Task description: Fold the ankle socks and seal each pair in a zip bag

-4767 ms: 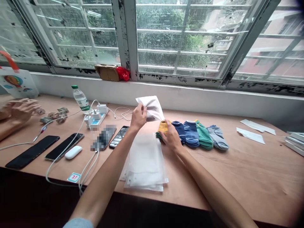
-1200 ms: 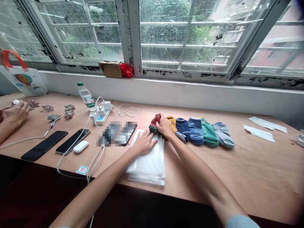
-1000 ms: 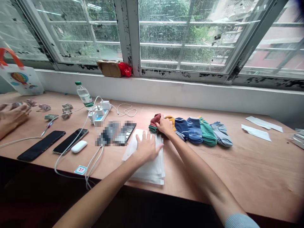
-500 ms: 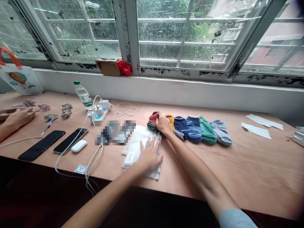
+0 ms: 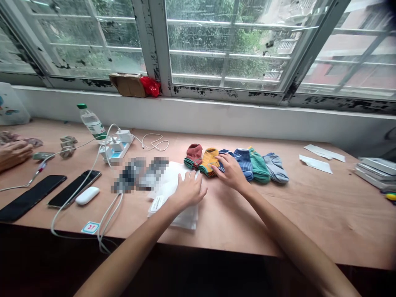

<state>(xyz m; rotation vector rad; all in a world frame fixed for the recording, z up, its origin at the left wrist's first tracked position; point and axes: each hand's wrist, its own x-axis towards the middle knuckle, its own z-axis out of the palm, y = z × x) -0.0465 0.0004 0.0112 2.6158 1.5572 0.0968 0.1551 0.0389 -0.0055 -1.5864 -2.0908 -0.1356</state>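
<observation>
My left hand [image 5: 189, 189] rests with fingers apart on the upper right of some white translucent plastic bags [image 5: 176, 216] that bear a small label. Over the row of folded socks is my right hand [image 5: 230, 170], its fingers spread beside the yellow socks [image 5: 210, 159] and partly covering the navy socks [image 5: 225, 153]. Whether its fingertips touch them I cannot tell. Red socks [image 5: 194, 154] lie at the row's left end. To the right come blue striped socks [image 5: 244, 160], green socks [image 5: 259, 167] and grey-blue socks [image 5: 276, 167].
Left on the table are two phones [image 5: 74, 189], a white mouse [image 5: 87, 195], a power strip [image 5: 122, 148] with cables and a bottle [image 5: 92, 123]. Another person's hand [image 5: 15, 153] is at the far left. Paper strips [image 5: 315, 164] and stacked boxes [image 5: 377, 171] lie right.
My right hand has left the red socks and moved right to the yellow and navy ones. My left hand has stayed on the bags, its fingers more bent. The view has swung right.
</observation>
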